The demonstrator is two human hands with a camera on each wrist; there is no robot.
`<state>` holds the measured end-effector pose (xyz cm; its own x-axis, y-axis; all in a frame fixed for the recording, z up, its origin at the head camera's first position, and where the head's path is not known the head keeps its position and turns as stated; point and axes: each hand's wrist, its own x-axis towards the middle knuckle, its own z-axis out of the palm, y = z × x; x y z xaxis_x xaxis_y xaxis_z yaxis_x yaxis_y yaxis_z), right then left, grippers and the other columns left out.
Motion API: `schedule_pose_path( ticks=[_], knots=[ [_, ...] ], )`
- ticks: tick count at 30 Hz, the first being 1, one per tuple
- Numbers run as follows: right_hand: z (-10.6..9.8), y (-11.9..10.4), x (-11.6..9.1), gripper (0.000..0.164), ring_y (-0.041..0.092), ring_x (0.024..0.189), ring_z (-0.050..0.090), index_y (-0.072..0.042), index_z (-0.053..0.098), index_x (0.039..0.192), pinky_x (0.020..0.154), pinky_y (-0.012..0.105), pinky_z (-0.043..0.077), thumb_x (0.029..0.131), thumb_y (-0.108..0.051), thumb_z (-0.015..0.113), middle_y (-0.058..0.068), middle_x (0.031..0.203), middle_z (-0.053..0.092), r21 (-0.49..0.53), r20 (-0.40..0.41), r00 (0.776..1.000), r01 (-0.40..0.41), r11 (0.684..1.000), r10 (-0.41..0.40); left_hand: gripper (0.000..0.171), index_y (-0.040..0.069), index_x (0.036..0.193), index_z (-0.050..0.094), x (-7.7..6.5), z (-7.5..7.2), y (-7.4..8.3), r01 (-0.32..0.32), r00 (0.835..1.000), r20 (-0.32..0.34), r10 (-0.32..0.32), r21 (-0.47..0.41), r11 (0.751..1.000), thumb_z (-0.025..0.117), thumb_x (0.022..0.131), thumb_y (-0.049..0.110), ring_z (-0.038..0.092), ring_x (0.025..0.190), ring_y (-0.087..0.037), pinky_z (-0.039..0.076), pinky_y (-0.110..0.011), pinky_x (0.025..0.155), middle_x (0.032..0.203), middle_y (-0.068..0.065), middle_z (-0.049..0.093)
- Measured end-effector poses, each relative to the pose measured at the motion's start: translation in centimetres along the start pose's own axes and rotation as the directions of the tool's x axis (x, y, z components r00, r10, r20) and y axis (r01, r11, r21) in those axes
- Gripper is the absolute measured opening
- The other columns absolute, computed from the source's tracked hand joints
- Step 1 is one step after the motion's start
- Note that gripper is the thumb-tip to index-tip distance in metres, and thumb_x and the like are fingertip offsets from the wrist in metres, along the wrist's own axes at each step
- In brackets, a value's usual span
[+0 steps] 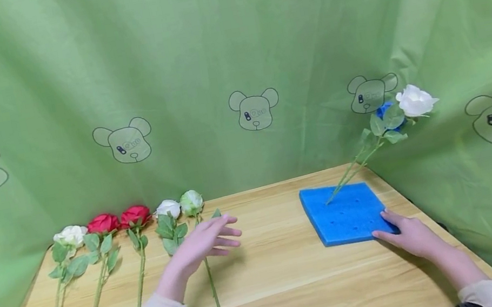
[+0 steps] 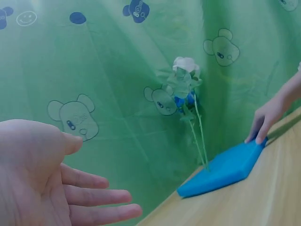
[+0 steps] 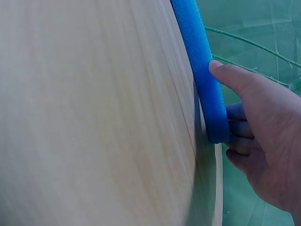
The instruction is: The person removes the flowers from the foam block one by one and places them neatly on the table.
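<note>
My left hand (image 1: 202, 242) hangs over the stem of a pale green rose (image 1: 192, 203), its fingers spread and nothing in its grasp; the left wrist view shows its palm (image 2: 28, 174) bare. At the right, my right hand (image 1: 411, 235) grips the near right corner of a blue foam block (image 1: 344, 221), with the thumb on the front edge and the fingers along the side. Small holes dot the block's top. A white rose (image 1: 416, 101) and a blue rose (image 1: 383, 109), partly hidden behind leaves, stand in the foam on stems leaning right.
Left of my left hand lie a white rose (image 1: 168, 209), two red roses (image 1: 135, 216) and a cream rose (image 1: 71, 236), blooms toward the back. The wooden table (image 1: 277, 274) ends at a green curtain (image 1: 183, 77) behind and to the sides.
</note>
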<state>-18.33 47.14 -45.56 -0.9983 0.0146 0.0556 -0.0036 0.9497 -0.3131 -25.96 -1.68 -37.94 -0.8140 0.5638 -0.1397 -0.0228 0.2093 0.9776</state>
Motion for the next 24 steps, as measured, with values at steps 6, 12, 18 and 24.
schedule_pose_path(
  ticks=[6,12,18,24],
  knots=[
    [0.1,0.2,0.0,0.084,0.059,0.125,0.040,0.011,0.039,0.142,0.099,0.068,0.039,0.092,-0.054,0.058,0.037,0.144,0.037,-0.004,0.002,1.000,-0.011,1.000,0.011,0.058,0.012,0.142,0.048,3.1,1.4,1.3,-0.013,0.999,0.041,0.013,-0.009,1.000,0.036,0.102,0.052,0.066,0.112,-0.028,0.056,-0.040,0.092,0.131,-0.017,0.062],
    [0.5,0.5,0.2,0.084,0.058,0.125,0.041,0.010,0.040,0.142,0.101,0.067,0.039,0.092,-0.055,0.058,0.036,0.144,0.038,-0.015,-0.011,1.000,-0.004,1.000,0.003,0.056,0.012,0.137,0.052,5.9,3.1,2.5,-0.004,1.000,-0.001,0.004,-0.008,1.000,0.038,0.102,0.053,0.061,0.119,-0.032,0.054,-0.044,0.096,0.130,-0.014,0.063],
    [0.6,0.6,0.2,0.083,0.058,0.125,0.041,0.010,0.041,0.141,0.100,0.067,0.040,0.092,-0.054,0.059,0.036,0.144,0.038,-0.016,-0.022,1.000,0.004,1.000,-0.004,0.057,0.014,0.138,0.052,8.6,4.7,3.1,-0.036,0.999,-0.017,0.036,-0.004,0.999,0.038,0.101,0.055,0.060,0.120,-0.031,0.049,-0.052,0.102,0.130,-0.013,0.063],
    [0.5,0.5,0.1,0.083,0.058,0.126,0.041,0.010,0.040,0.142,0.101,0.067,0.039,0.092,-0.054,0.059,0.036,0.144,0.038,-0.012,-0.020,1.000,-0.001,1.000,0.000,0.057,0.015,0.139,0.052,11.2,6.5,3.3,-0.103,0.994,-0.021,0.103,0.001,0.995,0.038,0.101,0.055,0.060,0.121,-0.029,0.049,-0.049,0.103,0.132,-0.012,0.062]
  ],
)
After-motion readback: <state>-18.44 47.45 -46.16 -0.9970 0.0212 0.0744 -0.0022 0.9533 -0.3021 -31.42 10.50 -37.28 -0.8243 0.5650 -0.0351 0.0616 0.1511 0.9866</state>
